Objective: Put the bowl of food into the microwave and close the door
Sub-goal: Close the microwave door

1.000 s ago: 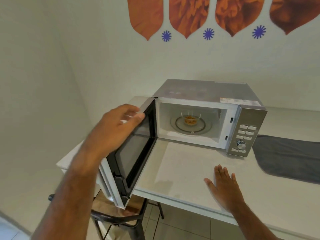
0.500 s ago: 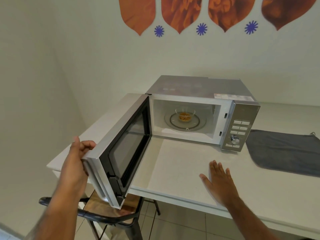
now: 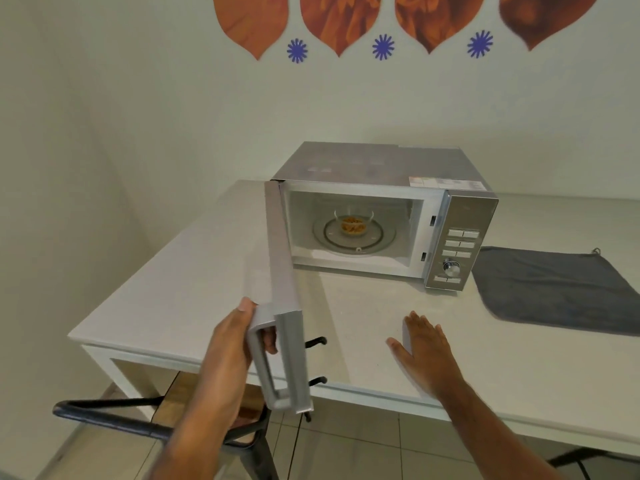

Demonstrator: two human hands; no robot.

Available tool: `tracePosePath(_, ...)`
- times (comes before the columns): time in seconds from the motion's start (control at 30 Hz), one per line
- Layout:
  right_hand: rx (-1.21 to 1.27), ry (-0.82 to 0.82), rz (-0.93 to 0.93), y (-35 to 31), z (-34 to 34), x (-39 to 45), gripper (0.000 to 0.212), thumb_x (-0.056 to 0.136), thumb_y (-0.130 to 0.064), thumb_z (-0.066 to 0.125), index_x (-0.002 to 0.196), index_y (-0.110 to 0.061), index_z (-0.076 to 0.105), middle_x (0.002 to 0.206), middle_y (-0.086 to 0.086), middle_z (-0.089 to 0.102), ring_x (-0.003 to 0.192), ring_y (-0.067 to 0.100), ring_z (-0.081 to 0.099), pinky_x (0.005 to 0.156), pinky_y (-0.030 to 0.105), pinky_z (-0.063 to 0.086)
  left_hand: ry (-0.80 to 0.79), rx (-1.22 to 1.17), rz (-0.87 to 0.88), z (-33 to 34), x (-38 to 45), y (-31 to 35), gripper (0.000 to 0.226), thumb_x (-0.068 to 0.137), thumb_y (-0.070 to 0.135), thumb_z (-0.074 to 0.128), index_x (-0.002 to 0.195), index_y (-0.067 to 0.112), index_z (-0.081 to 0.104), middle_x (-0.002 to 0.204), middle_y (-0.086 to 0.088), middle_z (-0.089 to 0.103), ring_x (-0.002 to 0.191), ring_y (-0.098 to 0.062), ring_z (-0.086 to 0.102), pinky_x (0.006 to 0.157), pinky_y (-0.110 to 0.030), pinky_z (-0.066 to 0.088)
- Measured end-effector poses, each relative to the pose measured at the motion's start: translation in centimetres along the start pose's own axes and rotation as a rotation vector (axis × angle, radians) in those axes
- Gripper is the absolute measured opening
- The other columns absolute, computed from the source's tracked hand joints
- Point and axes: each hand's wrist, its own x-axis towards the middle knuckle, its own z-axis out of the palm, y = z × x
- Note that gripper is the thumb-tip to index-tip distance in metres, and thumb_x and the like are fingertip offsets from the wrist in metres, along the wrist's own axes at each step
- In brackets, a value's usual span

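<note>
A silver microwave (image 3: 381, 161) stands on the white table (image 3: 194, 278) against the wall. A clear glass bowl of orange-brown food (image 3: 354, 225) sits on the turntable inside. The microwave door (image 3: 282, 271) stands out toward me, seen nearly edge-on. My left hand (image 3: 235, 341) is wrapped around the door's handle at its near end. My right hand (image 3: 424, 348) rests flat on the table in front of the microwave, fingers spread, holding nothing.
A dark grey cloth (image 3: 554, 289) lies on the table right of the microwave. A black metal stool with a wooden seat (image 3: 166, 414) stands under the table's near left edge. The control panel (image 3: 457, 251) with a knob is on the microwave's right side.
My left hand slid from the door's top edge down to its handle. The door has swung inward, from wide open to pointing straight out. The right hand stayed flat on the table.
</note>
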Motion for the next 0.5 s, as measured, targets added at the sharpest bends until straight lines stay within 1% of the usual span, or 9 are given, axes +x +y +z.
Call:
tracePosePath(0.03,0.012,0.005,0.001,0.2,-0.1,0.0,0.082,0.106,-0.063,0.037,0.168,-0.013,0.019,0.178,0.004,0.015,0.165,0.021,0.011,0.135,0.042,0.003,-0.028,0.001,-0.013,1.0,0.0,-0.1,0.075,0.090,0.088,0.049,0.086,0.016,0.072,0.077,-0.008,0.069,0.074,-0.021,0.067,0.087,-0.049,0.054)
tracePosePath(0.13,0.049,0.006,-0.009,0.7,-0.2,-0.2,0.077,0.107,-0.059,0.041,0.167,-0.014,0.024,0.177,0.003,0.019,0.165,0.020,0.014,0.135,0.040,0.004,-0.102,0.014,-0.017,4.1,0.4,-0.2,0.068,0.091,0.087,0.050,0.084,0.023,0.073,0.079,-0.004,0.072,0.076,-0.018,0.070,0.087,-0.044,0.055)
tracePosePath(0.2,0.083,0.025,-0.011,1.1,-0.3,-0.4,0.072,0.106,-0.055,0.046,0.164,-0.014,0.032,0.174,0.003,0.028,0.162,0.021,0.024,0.134,0.040,0.014,-0.154,0.046,-0.005,6.2,0.9,-0.2,0.065,0.092,0.086,0.049,0.086,0.026,0.073,0.082,-0.001,0.074,0.080,-0.017,0.073,0.089,-0.042,0.057)
tracePosePath(0.27,0.159,0.078,0.000,1.5,-0.4,-0.6,0.060,0.105,-0.047,0.055,0.155,-0.015,0.045,0.164,0.003,0.046,0.150,0.023,0.043,0.125,0.035,0.030,-0.199,0.057,0.005,8.2,1.5,-0.2,0.064,0.094,0.085,0.047,0.088,0.027,0.073,0.084,-0.001,0.075,0.083,-0.017,0.074,0.093,-0.041,0.057)
tracePosePath(0.3,0.217,0.098,0.010,1.7,-0.4,-0.6,0.054,0.104,-0.042,0.057,0.151,-0.016,0.050,0.157,0.002,0.053,0.144,0.023,0.049,0.119,0.033,0.034,-0.219,0.058,0.005,9.1,1.8,-0.2,0.064,0.094,0.085,0.047,0.088,0.027,0.073,0.085,-0.002,0.075,0.084,-0.017,0.073,0.095,-0.041,0.058)
tracePosePath(0.37,0.376,0.107,0.049,2.1,-0.5,-0.5,0.040,0.105,-0.030,0.059,0.143,-0.018,0.056,0.147,0.001,0.060,0.138,0.022,0.055,0.114,0.032,0.037,-0.260,0.077,-0.001,10.8,2.4,0.0,0.067,0.091,0.088,0.046,0.089,0.027,0.073,0.086,-0.002,0.076,0.085,-0.016,0.073,0.098,-0.041,0.059)
tracePosePath(0.4,0.476,0.113,0.077,2.3,-0.7,-0.4,0.032,0.105,-0.026,0.059,0.137,-0.019,0.059,0.141,0.000,0.064,0.134,0.022,0.058,0.112,0.033,0.042,-0.283,0.098,-0.006,11.5,2.8,0.2,0.071,0.088,0.092,0.044,0.092,0.026,0.074,0.088,-0.002,0.077,0.087,-0.016,0.074,0.100,-0.040,0.059)
tracePosePath(0.47,0.691,0.156,0.150,2.5,-1.6,-0.4,0.014,0.105,-0.021,0.059,0.119,-0.023,0.063,0.124,-0.001,0.070,0.121,0.021,0.067,0.096,0.035,0.050,-0.333,0.144,-0.014,12.9,3.8,0.6,0.082,0.079,0.099,0.042,0.100,0.026,0.074,0.095,0.000,0.080,0.094,-0.014,0.076,0.097,-0.035,0.059)
tracePosePath(0.5,0.783,0.188,0.190,2.5,-2.1,-0.4,0.008,0.106,-0.021,0.058,0.111,-0.025,0.063,0.116,-0.002,0.072,0.115,0.021,0.069,0.088,0.035,0.051,-0.352,0.162,-0.021,13.5,4.3,0.7,0.087,0.075,0.102,0.041,0.104,0.027,0.074,0.099,0.001,0.080,0.099,-0.015,0.076,0.095,-0.034,0.060)
